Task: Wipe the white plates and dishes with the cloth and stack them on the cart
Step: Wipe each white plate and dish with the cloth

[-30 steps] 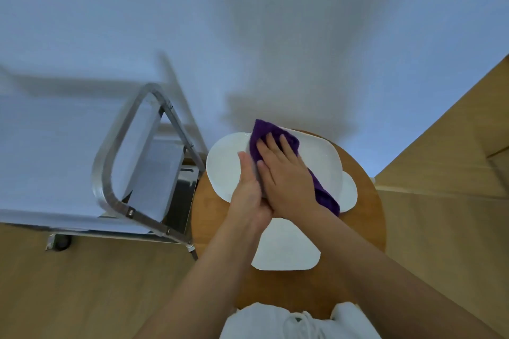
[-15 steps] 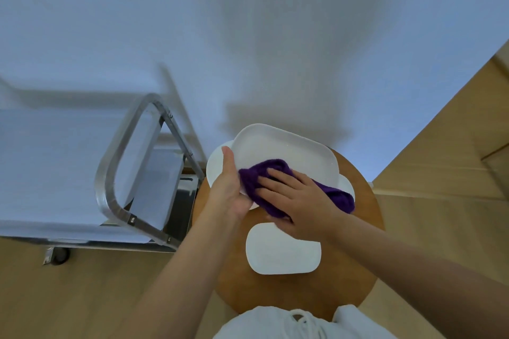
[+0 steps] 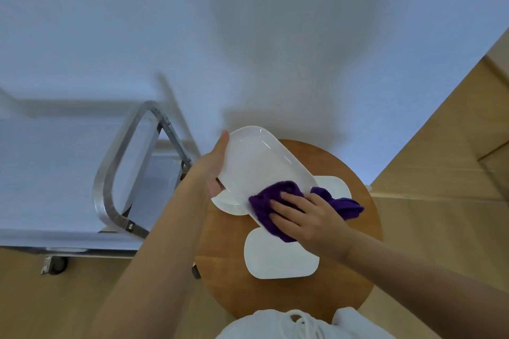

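The steel cart (image 3: 115,173) stood at the left of the scene, its looped handle toward you and one caster (image 3: 56,265) showing on the wooden floor (image 3: 440,228) below its near edge. Just to its right was the round wooden tabletop (image 3: 341,292), close in front of you. The oblong white dish (image 3: 261,165) was off the tabletop, tilted, its far end raised toward the wall and its near end low. Your left hand (image 3: 213,170) gripped its left edge, thumb lying along the rim and fingers tucked underneath. Below it, a stack of round white plates (image 3: 230,205) rested on the left part of the tabletop, only its rim showing past the dish. A flat rounded-rectangle plate (image 3: 278,261) lay on the tabletop nearer to you, and part of another white plate (image 3: 336,187) showed at the right, behind the cloth. Your right hand (image 3: 311,217) pressed the purple cloth (image 3: 264,206) flat against the near end of the dish, fingers spread over it, with the loose end of the cloth bunched out to the right.
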`<action>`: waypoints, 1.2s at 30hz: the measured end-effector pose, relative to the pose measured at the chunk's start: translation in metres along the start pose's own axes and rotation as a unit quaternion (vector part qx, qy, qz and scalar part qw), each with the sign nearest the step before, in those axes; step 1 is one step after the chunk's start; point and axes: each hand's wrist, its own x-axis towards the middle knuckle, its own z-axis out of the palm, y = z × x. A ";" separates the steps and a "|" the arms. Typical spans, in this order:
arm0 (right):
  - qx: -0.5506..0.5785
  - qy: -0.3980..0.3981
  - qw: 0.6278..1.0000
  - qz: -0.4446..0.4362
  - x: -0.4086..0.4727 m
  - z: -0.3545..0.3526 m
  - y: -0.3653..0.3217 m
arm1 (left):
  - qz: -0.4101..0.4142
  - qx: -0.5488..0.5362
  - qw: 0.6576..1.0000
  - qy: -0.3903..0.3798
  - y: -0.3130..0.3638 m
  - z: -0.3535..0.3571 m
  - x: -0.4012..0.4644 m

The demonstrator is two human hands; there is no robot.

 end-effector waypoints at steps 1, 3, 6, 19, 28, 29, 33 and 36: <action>0.013 0.015 0.999 0.027 0.006 -0.002 -0.004 | 0.008 -0.063 0.998 -0.008 0.000 0.003 -0.001; 0.040 0.045 0.993 0.104 0.024 -0.007 -0.009 | 0.035 -0.143 0.989 -0.011 -0.010 0.018 -0.008; 0.045 0.070 0.977 0.195 0.053 -0.012 -0.014 | 0.063 -0.062 0.995 0.049 -0.049 0.048 -0.021; -0.008 -0.002 1.000 -0.031 0.023 -0.011 0.021 | 0.084 0.083 0.993 -0.020 -0.032 0.016 -0.023; 0.001 -0.061 0.998 -0.034 0.000 -0.011 0.041 | -0.006 0.240 0.939 -0.245 -0.010 -0.023 -0.014; 0.004 -0.067 0.997 -0.027 -0.001 -0.011 0.043 | -0.009 0.250 0.936 -0.248 -0.008 -0.024 -0.013; -0.013 -0.095 0.995 0.021 -0.003 -0.018 0.048 | -0.025 0.264 0.931 -0.252 0.001 -0.027 -0.010; 0.056 -0.083 0.989 0.107 0.000 -0.024 0.048 | -0.049 0.199 0.950 -0.236 0.004 -0.032 -0.008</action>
